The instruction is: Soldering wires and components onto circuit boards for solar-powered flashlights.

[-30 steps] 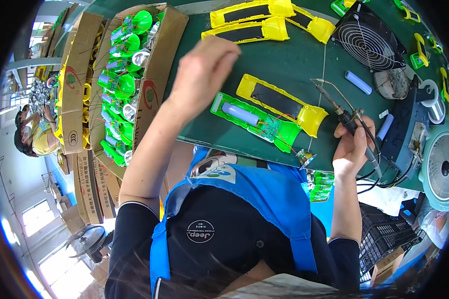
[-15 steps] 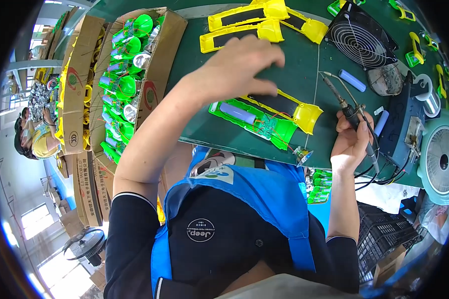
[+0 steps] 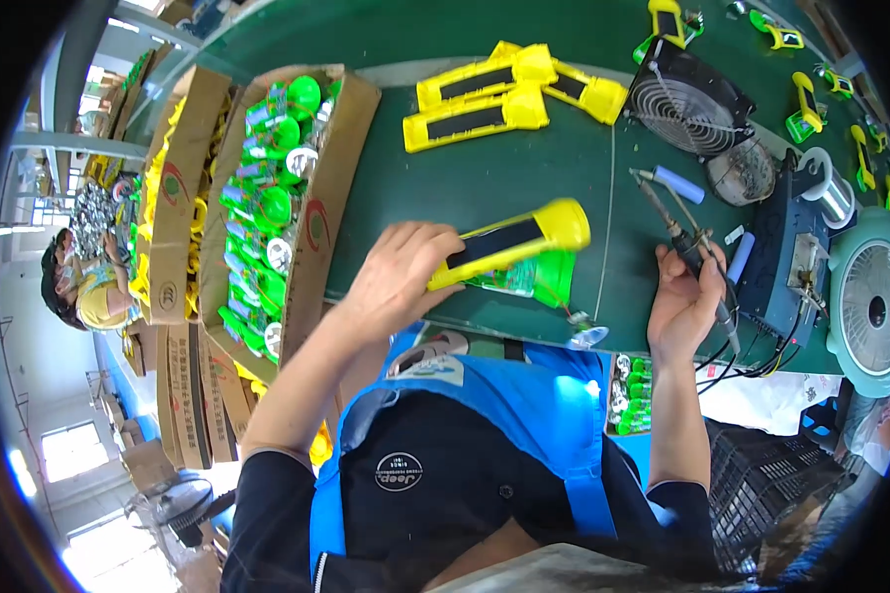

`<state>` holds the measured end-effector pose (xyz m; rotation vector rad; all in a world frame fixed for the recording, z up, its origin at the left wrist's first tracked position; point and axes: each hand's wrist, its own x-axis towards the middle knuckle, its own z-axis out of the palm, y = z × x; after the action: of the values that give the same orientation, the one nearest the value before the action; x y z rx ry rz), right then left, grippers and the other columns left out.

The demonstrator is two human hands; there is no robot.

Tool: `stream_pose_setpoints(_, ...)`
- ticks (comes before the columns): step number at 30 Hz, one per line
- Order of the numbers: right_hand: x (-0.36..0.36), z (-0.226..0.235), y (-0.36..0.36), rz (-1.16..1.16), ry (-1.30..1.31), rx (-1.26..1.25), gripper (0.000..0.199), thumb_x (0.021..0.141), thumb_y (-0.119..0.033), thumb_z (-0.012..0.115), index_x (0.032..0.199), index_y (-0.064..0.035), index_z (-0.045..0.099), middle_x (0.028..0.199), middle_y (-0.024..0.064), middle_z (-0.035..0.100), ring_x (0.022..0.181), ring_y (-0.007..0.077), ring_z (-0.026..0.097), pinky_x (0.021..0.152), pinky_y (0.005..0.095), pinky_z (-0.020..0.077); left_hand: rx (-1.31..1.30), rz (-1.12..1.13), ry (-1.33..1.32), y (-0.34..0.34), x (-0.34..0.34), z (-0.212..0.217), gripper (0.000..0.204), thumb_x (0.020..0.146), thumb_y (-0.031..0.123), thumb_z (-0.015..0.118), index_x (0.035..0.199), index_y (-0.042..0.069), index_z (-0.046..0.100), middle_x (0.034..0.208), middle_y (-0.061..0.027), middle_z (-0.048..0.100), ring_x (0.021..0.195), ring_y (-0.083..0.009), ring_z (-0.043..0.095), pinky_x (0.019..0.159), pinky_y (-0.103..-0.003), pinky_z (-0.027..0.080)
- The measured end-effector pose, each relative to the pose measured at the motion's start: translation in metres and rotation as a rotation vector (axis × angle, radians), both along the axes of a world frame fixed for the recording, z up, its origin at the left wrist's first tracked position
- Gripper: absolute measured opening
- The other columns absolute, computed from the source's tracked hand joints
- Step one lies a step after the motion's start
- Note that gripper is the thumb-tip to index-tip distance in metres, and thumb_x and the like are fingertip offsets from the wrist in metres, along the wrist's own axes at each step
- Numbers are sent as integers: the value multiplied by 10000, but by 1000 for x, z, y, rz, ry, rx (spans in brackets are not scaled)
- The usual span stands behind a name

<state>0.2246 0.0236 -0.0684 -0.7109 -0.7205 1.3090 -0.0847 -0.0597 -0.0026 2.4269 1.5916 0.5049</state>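
Observation:
My left hand [image 3: 402, 272] is closed round one end of a yellow flashlight cover [image 3: 504, 243] with a dark panel set in it. Beneath the cover sits a green flashlight housing [image 3: 552, 279] with a circuit board; the cover and hand hide much of it. A silvery reflector lamp [image 3: 587, 332] hangs off the housing on wires, near the table's front edge. In my right hand [image 3: 684, 301] is a soldering iron [image 3: 686, 240], its tip pointing up and away to the left, clear of the housing.
Stacked yellow covers [image 3: 475, 119] lie at the back. Left stands a cardboard box [image 3: 351, 138] of green housings. A black fan [image 3: 692, 109], loose blue cell [image 3: 679, 185], solder spool [image 3: 829, 193], blue soldering station [image 3: 776, 267] and pale green fan [image 3: 872, 306] crowd the right.
My left hand has come down and taken hold of the yellow cover, which is now lifted and tilted over the green housing. My right hand still holds the soldering iron.

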Motion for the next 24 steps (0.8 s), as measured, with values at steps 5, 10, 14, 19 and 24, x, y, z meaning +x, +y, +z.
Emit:
stream_pose_setpoints(5,-3,1,1,-18,89,-5,221,960,-209,537,1037,-4,509,768,119,572,690,200,540,761,352,474,211,420,-350,73,-5,16,580,753,3,764,1218,32,418,1132,-185,581,1036,-343,623,873,-384,499)
stream_pose_setpoints(10,-3,3,0,6,-30,-41,241,953,-251,551,1028,-28,498,743,123,578,721,231,562,668,317,443,292,550,-225,229,-29,3,571,784,118,752,1202,103,362,1042,-212,631,958,-443,612,792,-505,490)
stream_pose_setpoints(14,-2,0,0,17,-34,-35,256,950,-260,560,1036,-25,507,730,118,580,752,241,576,693,316,444,10,787,-9,278,-51,-23,578,789,230,759,1195,112,365,1117,-213,634,979,-410,637,843,-476,505)
stream_pose_setpoints(19,-2,-2,1,5,-23,-17,247,945,-226,570,1037,-9,499,836,156,614,689,178,565,666,298,473,620,530,-49,204,-32,-8,363,859,178,680,1161,76,506,1146,-126,579,1067,-340,528,884,-468,411)
stream_pose_setpoints(24,-2,2,2,21,7,-18,240,933,-213,586,1023,-6,503,816,128,589,698,183,562,717,333,492,320,252,246,85,12,-14,566,744,226,759,1244,72,543,1312,-147,487,1229,-339,452,1041,-509,312)
